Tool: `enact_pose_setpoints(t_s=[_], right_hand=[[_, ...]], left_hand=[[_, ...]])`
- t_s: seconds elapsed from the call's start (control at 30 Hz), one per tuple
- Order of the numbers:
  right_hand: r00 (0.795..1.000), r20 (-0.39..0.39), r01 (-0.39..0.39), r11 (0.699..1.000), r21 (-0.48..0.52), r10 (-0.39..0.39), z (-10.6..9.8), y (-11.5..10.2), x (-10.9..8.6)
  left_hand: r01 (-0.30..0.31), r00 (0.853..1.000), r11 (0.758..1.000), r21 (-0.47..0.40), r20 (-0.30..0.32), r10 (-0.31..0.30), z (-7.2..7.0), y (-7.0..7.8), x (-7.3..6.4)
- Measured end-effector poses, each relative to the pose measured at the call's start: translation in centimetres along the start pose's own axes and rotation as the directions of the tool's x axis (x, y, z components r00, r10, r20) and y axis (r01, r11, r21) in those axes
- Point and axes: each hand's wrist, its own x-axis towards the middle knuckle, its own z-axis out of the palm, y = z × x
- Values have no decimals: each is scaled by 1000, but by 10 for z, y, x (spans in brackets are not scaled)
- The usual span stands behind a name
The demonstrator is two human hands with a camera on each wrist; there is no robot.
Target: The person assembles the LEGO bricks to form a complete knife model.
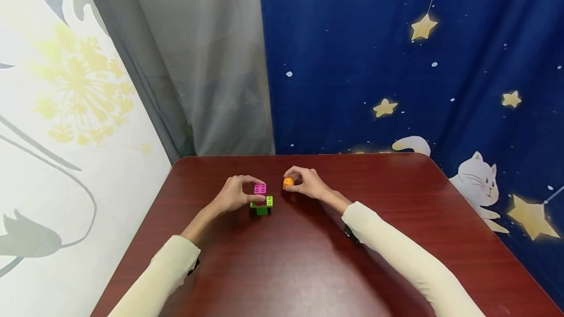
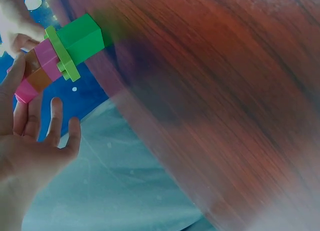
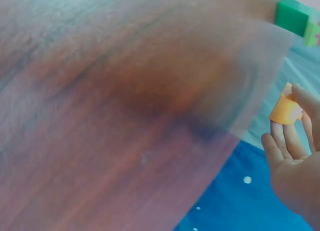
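In the head view my left hand (image 1: 231,193) grips the upper part of a short tower of toy building bricks. The tower has a dark green brick (image 2: 82,40) at its foot and a lime green plate (image 2: 63,55) above that. Higher up come a pink brick (image 2: 47,60), an orange-brown brick (image 2: 38,75) and a pink top brick (image 1: 260,188) with studs. To the right of the tower, my right hand (image 1: 312,184) pinches a small orange brick (image 3: 286,111) with a rounded side between thumb and fingers. A gap separates this brick from the tower.
Both hands are over the far half of a dark red wooden table (image 1: 273,268). Behind its far edge hang a grey curtain (image 1: 211,62) and a blue curtain (image 1: 343,62) with stars. A white patterned surface (image 1: 79,170) stands along the left side.
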Motion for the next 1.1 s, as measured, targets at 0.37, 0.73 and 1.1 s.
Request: enact_pose_setpoints(t_s=[0.37,0.73,1.1], right_hand=[[998,-4,60,998,32,-60,-16,-37,5],[989,-16,145,989,31,-144,-11,-65,12],[985,23,171,983,64,-172,0,-78,18]], left_hand=[[32,999,999,-4,-9,-32,-1,-1,2],[66,998,998,-21,2,-66,1,-1,0],[65,998,998,-14,-12,-66,1,-1,0]])
